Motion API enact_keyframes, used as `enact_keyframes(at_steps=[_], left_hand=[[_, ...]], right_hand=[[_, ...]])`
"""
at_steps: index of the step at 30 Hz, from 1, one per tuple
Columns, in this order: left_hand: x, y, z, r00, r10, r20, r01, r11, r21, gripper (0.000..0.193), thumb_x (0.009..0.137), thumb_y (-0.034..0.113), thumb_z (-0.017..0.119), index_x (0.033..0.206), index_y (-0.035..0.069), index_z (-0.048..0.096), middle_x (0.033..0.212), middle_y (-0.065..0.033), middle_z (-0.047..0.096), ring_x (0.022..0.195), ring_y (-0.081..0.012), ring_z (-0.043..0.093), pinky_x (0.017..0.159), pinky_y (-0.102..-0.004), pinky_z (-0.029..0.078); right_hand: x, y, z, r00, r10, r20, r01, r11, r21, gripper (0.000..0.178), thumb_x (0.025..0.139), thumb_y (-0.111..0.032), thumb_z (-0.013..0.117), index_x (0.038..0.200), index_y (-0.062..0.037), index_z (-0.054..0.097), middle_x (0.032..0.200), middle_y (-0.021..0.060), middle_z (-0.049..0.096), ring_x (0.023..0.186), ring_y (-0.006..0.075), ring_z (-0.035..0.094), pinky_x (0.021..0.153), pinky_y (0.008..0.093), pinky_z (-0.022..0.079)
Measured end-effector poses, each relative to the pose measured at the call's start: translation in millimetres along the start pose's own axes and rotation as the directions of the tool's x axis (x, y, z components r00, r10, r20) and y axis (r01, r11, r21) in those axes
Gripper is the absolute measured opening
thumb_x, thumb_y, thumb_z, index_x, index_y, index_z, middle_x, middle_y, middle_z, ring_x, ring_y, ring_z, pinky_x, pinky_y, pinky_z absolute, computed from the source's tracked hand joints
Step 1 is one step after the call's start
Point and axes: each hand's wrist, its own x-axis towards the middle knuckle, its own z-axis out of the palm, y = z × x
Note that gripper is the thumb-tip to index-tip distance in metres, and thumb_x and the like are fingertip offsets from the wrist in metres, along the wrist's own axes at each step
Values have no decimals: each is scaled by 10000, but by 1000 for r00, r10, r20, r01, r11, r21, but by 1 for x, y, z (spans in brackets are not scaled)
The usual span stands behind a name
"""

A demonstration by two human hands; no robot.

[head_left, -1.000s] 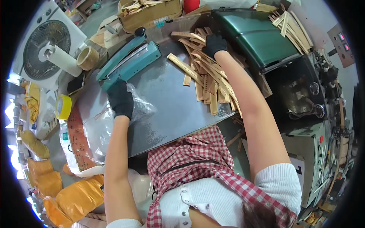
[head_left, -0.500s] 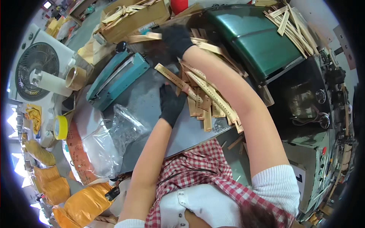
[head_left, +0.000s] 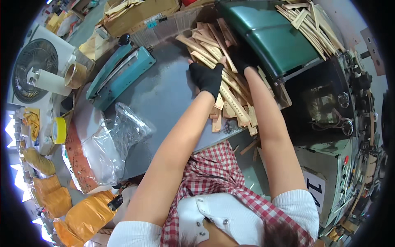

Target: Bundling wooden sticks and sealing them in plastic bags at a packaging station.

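Note:
A loose heap of pale wooden strips [head_left: 230, 96] with rows of small holes lies on the grey tabletop. On its left side my left hand [head_left: 206, 78], in a black fingerless glove, rests against the strips with thumb and fingers spread. My right hand [head_left: 239, 59], gloved the same way, lies along the heap's right side, beside the green machine cover [head_left: 271, 41]. Its fingers reach forward against the strips and are partly hidden in shadow. Both hands flank the heap; neither is seen wrapped round a strip.
A teal long-arm stapler [head_left: 121, 76] stands left on the grey table [head_left: 164, 90], with clear plastic film [head_left: 127, 131] nearer me. More strips [head_left: 306, 29] lie on the green cover. A cardboard box [head_left: 144, 16] is behind. Yellow tape [head_left: 59, 130] and a fan [head_left: 35, 70] are at left.
My left hand has moved right and forward to the heap's left side. My right hand has come back from the far edge to its right side. The strips are gathered closer together.

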Motion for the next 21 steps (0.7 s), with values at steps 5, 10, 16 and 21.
enact_keyframes(at_steps=[5, 10, 16, 21], left_hand=[[25, -10, -31, 871, -131, 473, 360, 826, -434, 925, 682, 571, 733, 1247, -84, 406, 1111, -192, 553, 969, -245, 576, 812, -342, 477], [-83, -25, -186, 706, 84, 703, 401, 771, -495, 862, 785, 225, 708, 1408, 35, 144, 1364, -123, 356, 1250, -222, 379, 1020, -350, 351], [-121, -44, -228, 793, -49, 607, 467, 689, -555, 833, 710, 132, 761, 1371, 28, 266, 1271, -135, 460, 1170, -224, 465, 986, -350, 394], [-75, -57, -200, 779, -154, 608, 527, 686, -502, 530, 804, 205, 705, 1220, 21, 433, 995, -89, 572, 832, -163, 572, 696, -285, 492]], right_hand=[[-56, -38, 29, 911, -174, 374, -232, 533, 814, 722, 836, -584, 538, 1129, 75, 553, 988, 182, 639, 899, 271, 619, 782, 335, 487], [-229, -35, 13, 807, -239, 540, -583, -179, 793, 471, 927, -335, 510, 1243, 9, 456, 1063, 96, 586, 918, 144, 578, 799, 297, 487], [-279, -64, -47, 822, -122, 557, -490, 346, 800, 686, 783, -195, 694, 1328, -4, 324, 1200, 118, 516, 1092, 183, 512, 935, 319, 418], [-233, -85, -17, 605, -427, 672, -649, 226, 727, 589, 749, -182, 707, 1235, 1, 430, 1004, 73, 559, 943, 144, 554, 792, 292, 483]])
